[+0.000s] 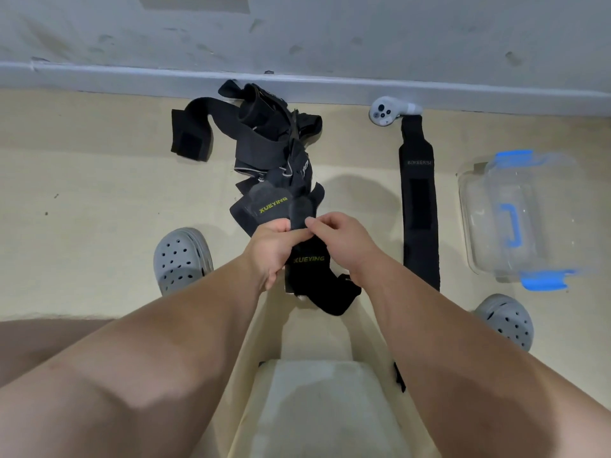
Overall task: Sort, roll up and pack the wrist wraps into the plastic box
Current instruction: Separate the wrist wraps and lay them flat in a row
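Observation:
A tangled pile of black wrist wraps (264,140) lies on the beige floor, reaching back to the wall. Both hands meet over its near end. My left hand (272,246) grips a black wrap marked XUEYING (310,269), whose lower part hangs down toward the floor. My right hand (334,233) pinches the same wrap's upper edge with thumb and fingers. A second XUEYING wrap (264,206) sits just beyond my hands. One long black wrap (419,206) lies stretched out straight to the right. The clear plastic box (515,219) with blue clips stands at the far right.
A white handheld controller (385,112) rests by the grey baseboard (132,76). Grey clogs sit at left (182,259) and right (506,320). A pale stool seat (317,408) is between my forearms, near the bottom.

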